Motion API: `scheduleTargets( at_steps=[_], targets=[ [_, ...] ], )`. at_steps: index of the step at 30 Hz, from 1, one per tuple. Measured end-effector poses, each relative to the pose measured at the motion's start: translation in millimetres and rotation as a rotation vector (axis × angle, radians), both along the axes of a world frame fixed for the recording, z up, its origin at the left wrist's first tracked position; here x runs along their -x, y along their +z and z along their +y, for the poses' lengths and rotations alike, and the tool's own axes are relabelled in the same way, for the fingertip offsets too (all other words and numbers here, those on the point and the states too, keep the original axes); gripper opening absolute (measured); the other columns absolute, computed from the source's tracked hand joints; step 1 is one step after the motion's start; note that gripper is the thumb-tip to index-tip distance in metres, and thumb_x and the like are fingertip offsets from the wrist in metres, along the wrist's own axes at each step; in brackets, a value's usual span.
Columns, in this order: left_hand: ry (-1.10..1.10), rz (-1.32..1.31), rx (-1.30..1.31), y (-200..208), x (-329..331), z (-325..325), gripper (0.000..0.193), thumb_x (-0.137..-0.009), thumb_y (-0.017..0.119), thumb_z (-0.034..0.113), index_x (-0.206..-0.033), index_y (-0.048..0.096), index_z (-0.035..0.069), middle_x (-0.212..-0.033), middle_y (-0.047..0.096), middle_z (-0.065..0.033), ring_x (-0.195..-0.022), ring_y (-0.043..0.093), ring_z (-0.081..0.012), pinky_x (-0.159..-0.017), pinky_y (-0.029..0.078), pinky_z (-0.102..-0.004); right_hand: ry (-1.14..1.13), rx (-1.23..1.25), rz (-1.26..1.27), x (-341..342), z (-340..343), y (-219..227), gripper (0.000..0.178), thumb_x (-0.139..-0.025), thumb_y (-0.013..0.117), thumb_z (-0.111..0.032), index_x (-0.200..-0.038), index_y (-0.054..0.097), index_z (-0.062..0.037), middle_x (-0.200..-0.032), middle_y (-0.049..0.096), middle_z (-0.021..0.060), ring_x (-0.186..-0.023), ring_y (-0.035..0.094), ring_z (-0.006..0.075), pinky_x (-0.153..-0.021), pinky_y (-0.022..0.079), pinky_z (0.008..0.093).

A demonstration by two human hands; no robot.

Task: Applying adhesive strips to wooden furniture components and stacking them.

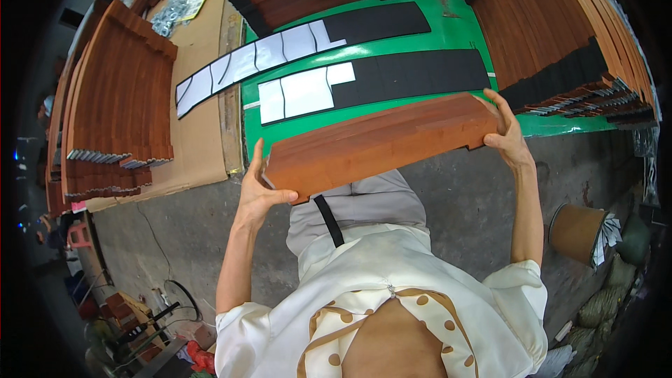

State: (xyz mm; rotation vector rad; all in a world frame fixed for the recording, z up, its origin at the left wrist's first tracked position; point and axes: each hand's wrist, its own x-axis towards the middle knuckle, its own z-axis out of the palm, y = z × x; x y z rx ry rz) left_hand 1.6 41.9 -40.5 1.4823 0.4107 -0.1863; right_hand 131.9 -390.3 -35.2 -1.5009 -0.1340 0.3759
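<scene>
1. Reddish-brown board stack (381,143): held before the waist, near the green tabletop (453,36).
2. Left hand (259,192) and right hand (509,141): each clasping one end.
3. Recommended: equal pressure, boards flush.
4. Clearance: black-and-white strips (413,73) just beyond; board pile (553,24) near right hand; more room floorward.

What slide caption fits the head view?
Left hand and right hand hold a long brown block at its opposite ends.
</scene>
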Motion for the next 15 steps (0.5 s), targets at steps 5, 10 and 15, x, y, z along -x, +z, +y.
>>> scheduleTargets(
  at_steps=[5, 10, 15],
  targets=[
    [-0.03, -0.03, -0.187, 7, 13, -1, 0.128, -0.044, 0.089, 0.005, -0.147, 0.014, 0.002, -0.141, 0.038, -0.0179, -0.125, 0.044, -0.0278, -0.102, 0.041, -0.0369, -0.007, -0.003, -0.035, -10, 3, 9, 0.112, -0.047, 0.086, -0.017, -0.143, 0.03, -0.0046, -0.141, 0.042, 0.0156, -0.13, 0.041, 0.0261, -0.11, 0.03, 0.0368],
    [0.005, -0.231, -0.243, 41, 9, -5, 0.119, -0.048, 0.085, -0.002, -0.146, 0.017, 0.001, -0.135, 0.044, -0.0145, -0.12, 0.048, -0.0242, -0.098, 0.045, -0.0375, 0.013, 0.084, -0.059, -11, -5, -3, 0.118, -0.038, 0.085, -0.004, -0.142, 0.031, -0.0019, -0.143, 0.039, 0.0125, -0.133, 0.036, 0.0226, -0.113, 0.025, 0.0367],
    [-0.043, -0.148, -0.34, 4, -18, 5, 0.114, -0.053, 0.081, -0.007, -0.146, 0.017, 0.004, -0.133, 0.046, -0.0132, -0.118, 0.05, -0.0237, -0.096, 0.047, -0.0364, 0.014, 0.075, -0.103, -14, 8, -13, 0.108, -0.046, 0.08, 0.007, -0.142, 0.032, -0.0035, -0.145, 0.035, 0.0102, -0.135, 0.032, 0.0219, -0.113, 0.024, 0.0363]
  ],
)
